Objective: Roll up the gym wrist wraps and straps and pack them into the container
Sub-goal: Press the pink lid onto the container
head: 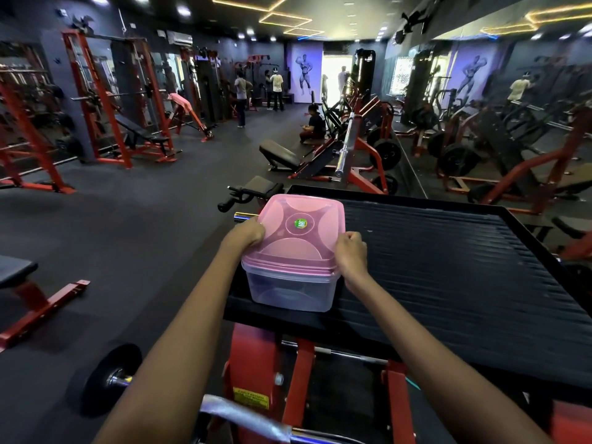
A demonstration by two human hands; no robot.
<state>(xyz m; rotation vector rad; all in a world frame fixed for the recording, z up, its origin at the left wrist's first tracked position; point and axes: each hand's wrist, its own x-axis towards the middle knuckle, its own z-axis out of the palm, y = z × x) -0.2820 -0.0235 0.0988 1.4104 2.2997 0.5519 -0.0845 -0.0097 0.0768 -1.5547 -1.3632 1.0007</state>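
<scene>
Pink lid (301, 225), green sticker (300, 223), ribbed black platform (448, 267).

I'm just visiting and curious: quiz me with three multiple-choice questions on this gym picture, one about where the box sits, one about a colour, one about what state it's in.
1. Where does the container stand?
A. On the floor
B. On the near left corner of the black ribbed platform
C. On a red bench

2. What colour is the lid?
A. Pink
B. Blue
C. Yellow

3. What is the state of the lid?
A. Lying beside the box
B. Held up in the air
C. Sitting on the box, a hand at each side

Answers:
1 B, the clear box rests on the platform's near left corner.
2 A, the lid is translucent pink with a small green sticker at its centre.
3 C, the left hand and the right hand grip opposite edges of the lid, which sits on the box.
</scene>
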